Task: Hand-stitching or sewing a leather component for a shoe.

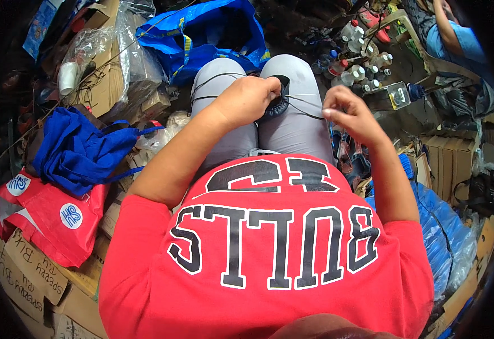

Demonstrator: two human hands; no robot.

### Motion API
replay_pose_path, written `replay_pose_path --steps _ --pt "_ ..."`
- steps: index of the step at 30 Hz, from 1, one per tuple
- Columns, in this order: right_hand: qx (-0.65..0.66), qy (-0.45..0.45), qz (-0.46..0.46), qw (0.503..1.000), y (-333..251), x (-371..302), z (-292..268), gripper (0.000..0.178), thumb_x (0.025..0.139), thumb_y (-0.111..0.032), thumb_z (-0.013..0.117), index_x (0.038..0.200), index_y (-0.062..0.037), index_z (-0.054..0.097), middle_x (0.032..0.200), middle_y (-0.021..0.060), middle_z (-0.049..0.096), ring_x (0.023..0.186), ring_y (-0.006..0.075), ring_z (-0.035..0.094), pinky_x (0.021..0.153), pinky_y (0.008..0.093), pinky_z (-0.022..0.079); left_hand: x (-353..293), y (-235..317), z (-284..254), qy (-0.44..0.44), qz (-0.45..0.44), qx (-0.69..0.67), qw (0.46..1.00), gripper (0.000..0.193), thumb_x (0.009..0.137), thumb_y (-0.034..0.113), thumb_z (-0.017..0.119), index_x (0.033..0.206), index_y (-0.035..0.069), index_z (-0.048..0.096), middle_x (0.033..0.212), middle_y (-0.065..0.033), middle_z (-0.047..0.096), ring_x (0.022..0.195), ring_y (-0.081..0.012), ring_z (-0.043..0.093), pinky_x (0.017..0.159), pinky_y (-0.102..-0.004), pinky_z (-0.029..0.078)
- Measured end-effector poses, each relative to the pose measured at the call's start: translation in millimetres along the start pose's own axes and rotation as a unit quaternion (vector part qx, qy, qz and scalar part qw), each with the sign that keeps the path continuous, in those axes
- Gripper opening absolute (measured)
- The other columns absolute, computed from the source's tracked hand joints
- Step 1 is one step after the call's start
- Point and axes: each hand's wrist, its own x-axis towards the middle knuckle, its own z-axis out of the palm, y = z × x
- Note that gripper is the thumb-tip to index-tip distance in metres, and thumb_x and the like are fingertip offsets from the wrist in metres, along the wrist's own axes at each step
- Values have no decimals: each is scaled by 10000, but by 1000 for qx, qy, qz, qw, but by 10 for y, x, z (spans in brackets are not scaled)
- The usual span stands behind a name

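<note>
A black piece (279,108), rounded and hollow, sits over the lap of my grey trousers (295,127), its left edge clamped between my left hand's (251,97) thumb and fingers. I judge it light, soft and pliable, best held by that edge. My right hand (350,113), raised well to the side with fingers curled, appears pinched on thin, flexible black cord (307,113); both elbows bend.

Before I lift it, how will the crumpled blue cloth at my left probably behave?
The blue cloth is probably floppy, since it lies in deep, soft folds. It may be light for its size, as it looks like fabric, though anything inside is hidden. Its loose straps could snag, because they trail toward nearby clutter.
</note>
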Motion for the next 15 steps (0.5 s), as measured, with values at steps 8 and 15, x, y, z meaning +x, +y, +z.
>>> replay_pose_path --steps 8,15 --pt "-330 174 38 927 446 547 -304 145 791 -201 661 898 -103 672 1056 74 583 992 270 570 803 356 463 91 32 -14 -28 6 11 1000 111 866 116 542 945 42 564 827 -185 628 801 -376 600 690 -409 469" --pt "-529 -71 -140 834 -469 557 110 77 817 -176 563 823 -126 622 870 48 630 880 231 592 811 372 393 6 -54 -38 -28 -11 -23 999 114 863 125 541 944 48 565 833 -182 633 792 -374 607 681 -410 473"
